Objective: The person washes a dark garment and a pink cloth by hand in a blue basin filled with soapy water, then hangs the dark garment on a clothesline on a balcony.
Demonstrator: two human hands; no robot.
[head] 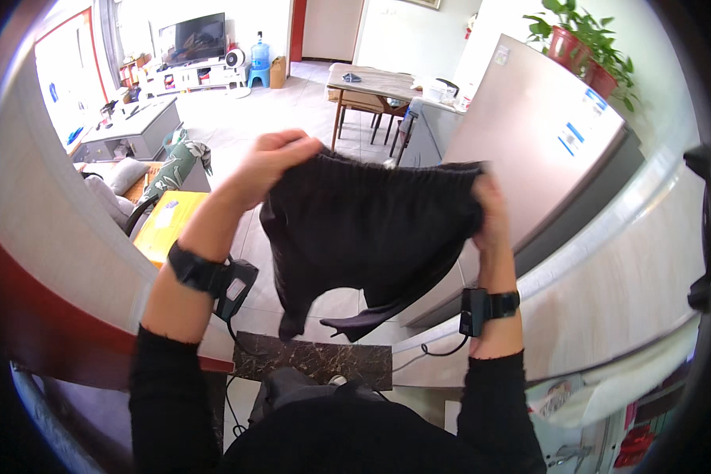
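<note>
A pair of black trousers with a gathered elastic waistband (367,225) hangs spread in the air before me. My left hand (281,157) grips one end of the waistband, thumb along the top edge. At the other end my right hand (490,204) is closed on the waistband, slightly blurred. The two legs dangle with a gap between them, and one hem is folded outward. Each forearm carries a black strap with a small box and a cable.
A dark marble threshold (314,358) lies below, between two walls. A refrigerator (533,136) stands at the right, with potted plants (569,50) on top. Further off are a dining table (373,80), a yellow box (169,225) and a low grey table (130,121).
</note>
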